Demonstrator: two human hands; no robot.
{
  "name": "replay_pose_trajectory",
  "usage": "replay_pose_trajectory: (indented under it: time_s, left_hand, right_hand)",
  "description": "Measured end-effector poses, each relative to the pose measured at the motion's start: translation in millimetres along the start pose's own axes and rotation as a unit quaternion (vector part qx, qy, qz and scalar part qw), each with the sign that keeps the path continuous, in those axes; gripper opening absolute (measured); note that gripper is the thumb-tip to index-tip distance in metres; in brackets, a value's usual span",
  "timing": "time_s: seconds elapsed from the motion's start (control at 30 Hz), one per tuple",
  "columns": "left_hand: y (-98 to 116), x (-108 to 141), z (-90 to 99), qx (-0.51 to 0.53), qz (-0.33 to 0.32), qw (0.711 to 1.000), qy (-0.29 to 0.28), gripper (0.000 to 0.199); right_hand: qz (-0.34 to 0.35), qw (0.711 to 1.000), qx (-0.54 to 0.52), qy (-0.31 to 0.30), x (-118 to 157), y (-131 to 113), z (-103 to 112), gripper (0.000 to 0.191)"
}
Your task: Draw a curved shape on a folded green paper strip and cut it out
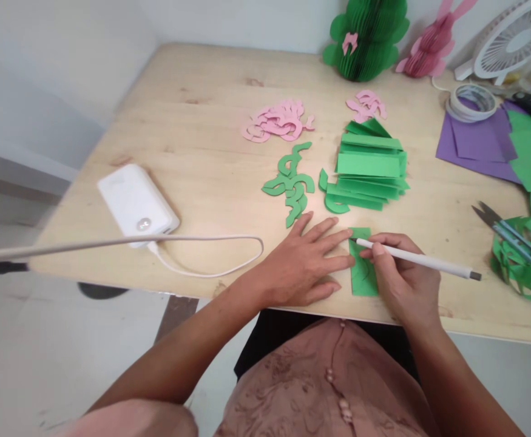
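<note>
A small green paper strip lies on the table near its front edge, with a faint dark curved line on it. My left hand rests flat with fingers spread, its fingertips at the strip's left edge. In my right hand is a white pen, its dark tip at the strip's upper left part. Just beyond lie a stack of folded green paper strips and a heap of green curved paper cutouts.
Pink paper cutouts lie farther back. A white power bank with a cable sits left. On the right are scissors on green scraps, purple paper and a tape roll. Behind stand a green honeycomb paper figure and a fan.
</note>
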State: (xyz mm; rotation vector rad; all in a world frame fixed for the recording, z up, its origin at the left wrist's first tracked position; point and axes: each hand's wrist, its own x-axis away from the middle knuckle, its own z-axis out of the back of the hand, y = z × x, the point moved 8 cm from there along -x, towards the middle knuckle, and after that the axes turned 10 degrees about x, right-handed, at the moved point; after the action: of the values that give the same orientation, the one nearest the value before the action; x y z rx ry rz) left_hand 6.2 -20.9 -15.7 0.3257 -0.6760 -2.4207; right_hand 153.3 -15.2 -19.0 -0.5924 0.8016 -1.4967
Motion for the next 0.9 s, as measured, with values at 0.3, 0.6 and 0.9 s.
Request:
replay_pose_trajectory:
  time_s: [0.3,0.6,0.9]
  left_hand:
    - [-0.1,0.0,-0.9,-0.010,0.001,1.000,-0.001,0.043]
    - [-0.2,-0.2,-1.5,-0.011,0.005,1.000,-0.006,0.043]
    - [-0.7,-0.1,-2.4,-0.010,0.005,1.000,-0.006,0.044]
  right_hand:
    - [0.022,0.998,0.063,0.006,0.6,-3.0,1.6,0.017]
    - [0.043,0.995,0.094,0.008,2.1,-7.4,1.9,0.016]
    - [0.060,0.992,0.106,0.019,3.0,-12.1,4.0,0.013]
